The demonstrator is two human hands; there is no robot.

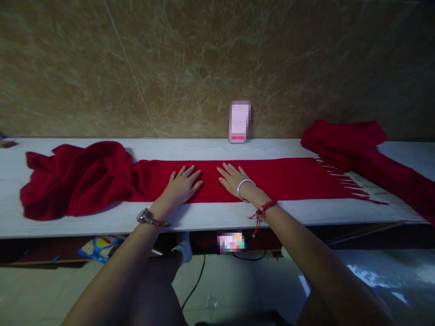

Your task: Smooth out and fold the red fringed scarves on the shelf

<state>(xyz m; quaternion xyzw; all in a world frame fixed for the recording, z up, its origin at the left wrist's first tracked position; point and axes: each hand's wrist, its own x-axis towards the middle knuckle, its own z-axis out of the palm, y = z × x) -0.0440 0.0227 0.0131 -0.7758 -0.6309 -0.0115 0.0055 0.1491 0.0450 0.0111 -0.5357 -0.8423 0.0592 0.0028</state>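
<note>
A long red scarf [282,179] lies across the white bench top, flat from its middle to the fringed right end. Its left part is heaped in loose folds. My left hand [181,186] rests palm down on the flat stretch, fingers spread. A short way to the right, my right hand [234,180] also presses flat on the scarf, its fingers stretched out. Neither hand grips the cloth. A second red cloth [343,140], folded and with one end trailing right, sits by the fringe.
Against the marbled wall [190,68] leans a blurred pink phone-like object [239,121]. Below the white bench top [204,217] are a blue snack packet [100,248], a blurred bright screen [231,242] and a black cable [195,284]. My legs are under the front edge.
</note>
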